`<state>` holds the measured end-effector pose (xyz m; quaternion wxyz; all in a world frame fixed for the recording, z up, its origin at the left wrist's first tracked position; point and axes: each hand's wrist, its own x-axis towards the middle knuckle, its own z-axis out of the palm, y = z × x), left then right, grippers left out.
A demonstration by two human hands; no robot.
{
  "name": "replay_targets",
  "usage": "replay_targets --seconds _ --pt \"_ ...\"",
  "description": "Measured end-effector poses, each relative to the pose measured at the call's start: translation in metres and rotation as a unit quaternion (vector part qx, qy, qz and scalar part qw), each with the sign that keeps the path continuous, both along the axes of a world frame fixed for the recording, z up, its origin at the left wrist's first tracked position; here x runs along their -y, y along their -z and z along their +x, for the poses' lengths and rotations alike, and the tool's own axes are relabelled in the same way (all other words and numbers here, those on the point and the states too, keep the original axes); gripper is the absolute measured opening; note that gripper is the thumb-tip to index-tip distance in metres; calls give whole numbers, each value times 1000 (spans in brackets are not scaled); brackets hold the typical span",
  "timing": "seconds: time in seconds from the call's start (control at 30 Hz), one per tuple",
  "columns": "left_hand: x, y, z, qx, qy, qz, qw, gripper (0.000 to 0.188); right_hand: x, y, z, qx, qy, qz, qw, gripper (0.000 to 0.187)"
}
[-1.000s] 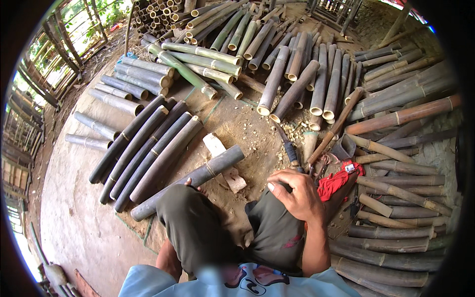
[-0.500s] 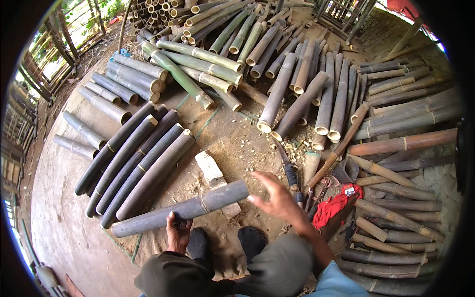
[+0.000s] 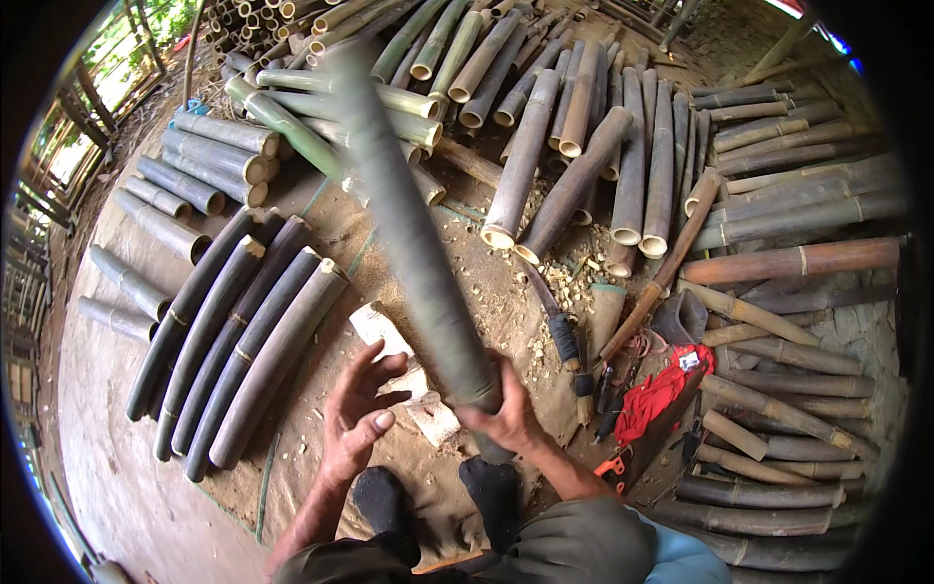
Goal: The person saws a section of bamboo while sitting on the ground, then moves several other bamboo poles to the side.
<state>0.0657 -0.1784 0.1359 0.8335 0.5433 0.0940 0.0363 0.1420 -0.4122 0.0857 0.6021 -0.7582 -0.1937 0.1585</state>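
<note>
A dark grey-green bamboo pole [image 3: 409,229] stands tilted in front of me, its upper end smeared by motion. Near its lower end my right hand [image 3: 506,409] is wrapped round it. To the left of the pole, my left hand [image 3: 358,409] is open, fingers apart and holding nothing. Just beyond the left hand lies a pale chopped wood block [image 3: 377,331], partly hidden by the hand and the pole. My feet in dark socks [image 3: 387,501] are close below.
Several dark bamboo poles [image 3: 277,365] lie side by side at the left. Bamboo piles fill the back and right. A knife with a wrapped handle [image 3: 564,341], a red cloth [image 3: 662,394] and an orange-handled tool [image 3: 611,467] lie right of me, among wood chips.
The pole has swung from lying across to standing steeply tilted. My left hand has let go of it, and my right hand, open before, now grips its lower part. The view has shifted slightly.
</note>
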Motion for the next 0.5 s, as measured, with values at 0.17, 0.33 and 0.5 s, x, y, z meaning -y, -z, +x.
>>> replay_targets --seconds 0.17,0.33,0.5 --pt "1 46 -22 -92 39 44 994 56 54 30 69 74 244 9 967 94" --pt "-8 87 -56 -209 -27 -4 977 41 77 18 170 -8 314 33 949 96" --pt "-2 90 -47 -208 -27 13 978 36 108 40 261 107 420 -83 897 93"
